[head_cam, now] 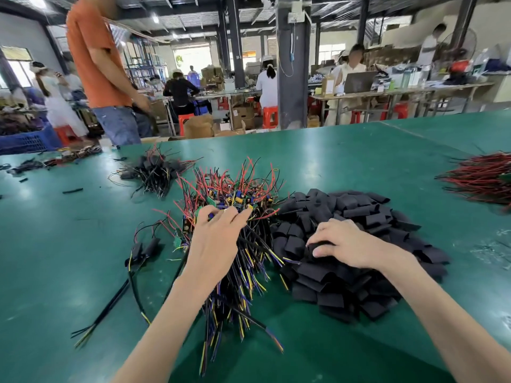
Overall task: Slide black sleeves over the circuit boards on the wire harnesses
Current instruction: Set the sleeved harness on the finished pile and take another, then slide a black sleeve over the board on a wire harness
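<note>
Closest to the camera, the stripped cable ends of the heaped wire harnesses (237,299) are fanned across the green table (69,258). Just beyond, the left hand (218,236) is laid over the heap, fingers bent down among the circuit boards (237,199) — whether a board is actually pinched cannot be told. Beside it, the right hand (343,244) is set on the pile of black sleeves (359,211), thumb and fingertips closed on a single sleeve (318,247). One harness should be drawn out by its board, not its wires, so tangled neighbours are not dragged along; only one sleeve should be lifted, and its flattened mouth squeezed open before it is offered to the board's end. Farther back, a small sleeved bundle (154,172) is seen — finished pieces are best kept there, apart from both heaps.
</note>
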